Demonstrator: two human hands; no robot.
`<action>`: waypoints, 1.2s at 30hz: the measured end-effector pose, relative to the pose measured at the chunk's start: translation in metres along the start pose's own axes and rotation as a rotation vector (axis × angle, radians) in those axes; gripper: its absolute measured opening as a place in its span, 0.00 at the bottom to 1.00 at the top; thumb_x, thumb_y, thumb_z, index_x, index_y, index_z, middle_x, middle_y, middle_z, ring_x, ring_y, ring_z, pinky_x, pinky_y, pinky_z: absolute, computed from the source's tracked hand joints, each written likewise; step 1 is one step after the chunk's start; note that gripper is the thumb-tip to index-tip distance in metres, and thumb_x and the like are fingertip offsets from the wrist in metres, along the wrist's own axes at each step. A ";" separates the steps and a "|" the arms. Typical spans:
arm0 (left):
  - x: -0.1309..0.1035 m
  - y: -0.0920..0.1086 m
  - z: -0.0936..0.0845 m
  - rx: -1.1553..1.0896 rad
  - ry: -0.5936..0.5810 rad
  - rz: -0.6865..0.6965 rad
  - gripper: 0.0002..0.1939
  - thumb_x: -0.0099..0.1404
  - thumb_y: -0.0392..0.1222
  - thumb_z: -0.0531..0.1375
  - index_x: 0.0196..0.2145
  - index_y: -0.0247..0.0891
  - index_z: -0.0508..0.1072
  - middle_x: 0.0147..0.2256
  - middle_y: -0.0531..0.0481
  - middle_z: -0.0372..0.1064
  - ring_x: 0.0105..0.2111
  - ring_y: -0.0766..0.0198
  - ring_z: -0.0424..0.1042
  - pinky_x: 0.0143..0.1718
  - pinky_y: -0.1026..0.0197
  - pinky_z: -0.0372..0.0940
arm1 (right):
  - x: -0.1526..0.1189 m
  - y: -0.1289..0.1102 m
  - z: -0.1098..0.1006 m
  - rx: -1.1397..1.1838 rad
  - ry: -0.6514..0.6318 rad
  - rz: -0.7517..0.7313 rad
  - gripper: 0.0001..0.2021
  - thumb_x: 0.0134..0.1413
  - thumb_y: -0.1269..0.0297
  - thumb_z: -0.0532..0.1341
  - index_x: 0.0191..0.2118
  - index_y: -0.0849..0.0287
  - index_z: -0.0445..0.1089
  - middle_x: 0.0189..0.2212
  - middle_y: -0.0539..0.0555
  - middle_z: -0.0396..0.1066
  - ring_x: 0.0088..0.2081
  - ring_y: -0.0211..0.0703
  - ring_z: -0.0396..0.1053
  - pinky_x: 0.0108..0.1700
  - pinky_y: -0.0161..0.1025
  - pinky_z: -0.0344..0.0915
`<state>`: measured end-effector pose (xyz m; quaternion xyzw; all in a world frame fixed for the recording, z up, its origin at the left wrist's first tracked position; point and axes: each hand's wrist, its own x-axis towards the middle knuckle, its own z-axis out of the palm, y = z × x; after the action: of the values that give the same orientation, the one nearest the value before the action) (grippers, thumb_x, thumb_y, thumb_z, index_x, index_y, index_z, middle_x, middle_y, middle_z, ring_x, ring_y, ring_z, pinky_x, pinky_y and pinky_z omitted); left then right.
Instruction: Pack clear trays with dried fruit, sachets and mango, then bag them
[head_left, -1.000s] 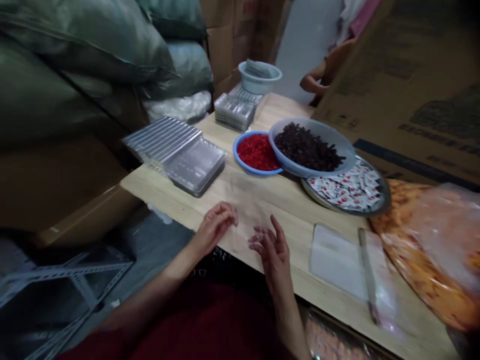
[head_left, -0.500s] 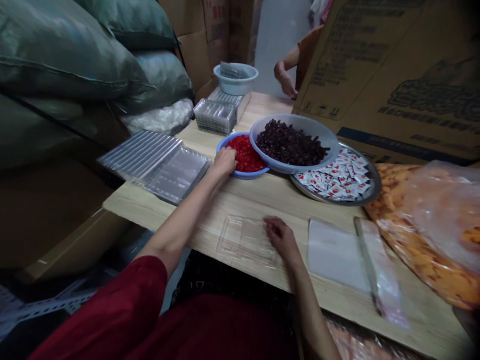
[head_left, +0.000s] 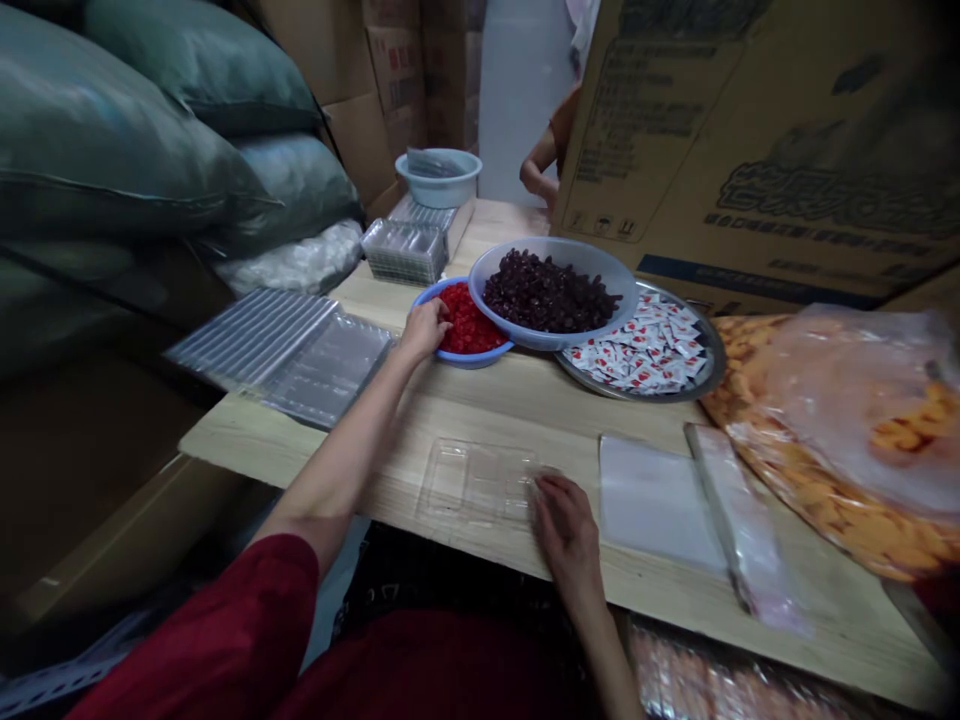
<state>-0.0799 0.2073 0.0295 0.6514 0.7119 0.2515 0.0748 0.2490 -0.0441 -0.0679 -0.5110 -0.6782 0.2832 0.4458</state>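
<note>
My left hand (head_left: 425, 328) is at the left side of a blue bowl of red pieces (head_left: 469, 325). Its fingers curl down together among the pieces, and whatever is between them is hidden. Near the table's front edge lies a clear plastic tray with compartments (head_left: 469, 485). At the tray's right end is my right hand (head_left: 566, 525), fingers bent and closed on the edge; the fingertips are slightly blurred. A translucent bowl of dark brown pieces (head_left: 551, 290) overlaps the blue bowl's right side.
A metal pan holds white-and-red sachets (head_left: 649, 350). To its right lies a bag of orange pieces (head_left: 817, 430). White sheets (head_left: 660, 505), clear lids (head_left: 300, 355) and stacked trays (head_left: 405, 250) lie on the table. A large carton (head_left: 750, 150) stands behind; another person's arm (head_left: 538, 175) shows beside it.
The view has shifted a little, moving the whole scene left in the picture. My left hand stays at the red pieces. The right hand has turned and come lower along the tray's right end.
</note>
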 end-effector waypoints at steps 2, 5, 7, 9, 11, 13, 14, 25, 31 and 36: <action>0.002 0.011 -0.012 -0.104 0.118 0.067 0.14 0.64 0.36 0.60 0.47 0.35 0.77 0.43 0.42 0.79 0.45 0.53 0.75 0.53 0.53 0.67 | -0.006 0.003 -0.005 0.008 0.009 0.025 0.13 0.68 0.63 0.59 0.54 0.53 0.74 0.54 0.60 0.71 0.57 0.51 0.68 0.61 0.57 0.65; 0.007 0.044 -0.026 -0.252 0.298 0.208 0.15 0.70 0.41 0.55 0.48 0.37 0.77 0.46 0.43 0.78 0.46 0.56 0.75 0.54 0.55 0.66 | -0.008 0.006 -0.010 0.013 0.049 0.041 0.12 0.68 0.64 0.59 0.53 0.52 0.74 0.53 0.59 0.71 0.57 0.51 0.68 0.60 0.57 0.66; 0.016 0.074 -0.027 -0.264 0.260 0.306 0.14 0.70 0.43 0.56 0.48 0.38 0.77 0.42 0.46 0.78 0.42 0.58 0.75 0.51 0.56 0.67 | -0.006 0.005 -0.009 0.012 0.064 0.039 0.12 0.68 0.64 0.60 0.53 0.52 0.74 0.53 0.59 0.71 0.57 0.51 0.68 0.61 0.56 0.66; 0.029 0.101 -0.020 -0.180 0.108 0.371 0.12 0.66 0.41 0.61 0.45 0.39 0.78 0.38 0.48 0.78 0.40 0.58 0.75 0.49 0.56 0.67 | -0.004 0.001 -0.007 0.023 0.054 0.035 0.12 0.68 0.64 0.60 0.54 0.51 0.74 0.54 0.58 0.71 0.58 0.51 0.67 0.62 0.57 0.66; 0.044 0.121 -0.008 -0.023 -0.032 0.347 0.10 0.61 0.37 0.65 0.42 0.38 0.79 0.37 0.46 0.77 0.41 0.55 0.75 0.49 0.55 0.67 | -0.002 -0.003 -0.005 0.049 0.044 0.034 0.12 0.68 0.64 0.59 0.53 0.50 0.74 0.54 0.58 0.71 0.59 0.51 0.67 0.62 0.57 0.66; 0.058 0.131 0.004 0.133 -0.095 0.263 0.11 0.58 0.34 0.66 0.41 0.37 0.79 0.39 0.44 0.78 0.43 0.52 0.75 0.49 0.53 0.67 | -0.004 -0.006 -0.005 0.074 0.052 0.048 0.12 0.68 0.63 0.59 0.53 0.50 0.75 0.54 0.58 0.71 0.59 0.51 0.68 0.62 0.57 0.66; 0.064 0.133 0.008 0.186 -0.107 0.231 0.11 0.57 0.33 0.66 0.40 0.36 0.79 0.39 0.42 0.78 0.44 0.51 0.75 0.49 0.53 0.67 | -0.006 -0.006 -0.005 0.084 0.063 0.061 0.12 0.68 0.63 0.59 0.52 0.50 0.75 0.53 0.58 0.72 0.58 0.52 0.68 0.62 0.58 0.66; 0.066 0.129 0.013 0.058 -0.154 0.252 0.09 0.59 0.37 0.67 0.39 0.36 0.79 0.37 0.44 0.77 0.42 0.53 0.74 0.49 0.54 0.68 | -0.019 -0.005 -0.003 0.135 0.079 0.107 0.10 0.68 0.62 0.59 0.49 0.52 0.77 0.51 0.58 0.74 0.55 0.50 0.71 0.60 0.54 0.68; 0.071 0.130 0.008 -0.033 -0.181 0.191 0.06 0.59 0.36 0.68 0.33 0.32 0.76 0.33 0.45 0.73 0.43 0.51 0.75 0.52 0.50 0.67 | -0.013 -0.012 0.004 0.158 0.073 0.109 0.10 0.68 0.62 0.58 0.47 0.53 0.77 0.48 0.59 0.75 0.53 0.49 0.72 0.58 0.51 0.70; 0.033 0.113 -0.006 -0.409 0.090 0.251 0.11 0.68 0.39 0.61 0.46 0.33 0.70 0.39 0.48 0.71 0.45 0.58 0.75 0.52 0.49 0.67 | -0.022 -0.017 -0.010 0.085 0.016 0.104 0.12 0.69 0.62 0.58 0.52 0.51 0.75 0.54 0.59 0.72 0.58 0.50 0.68 0.62 0.56 0.66</action>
<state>0.0134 0.2406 0.0938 0.6942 0.5622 0.4266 0.1413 0.2524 -0.0708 -0.0563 -0.5284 -0.6346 0.3303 0.4572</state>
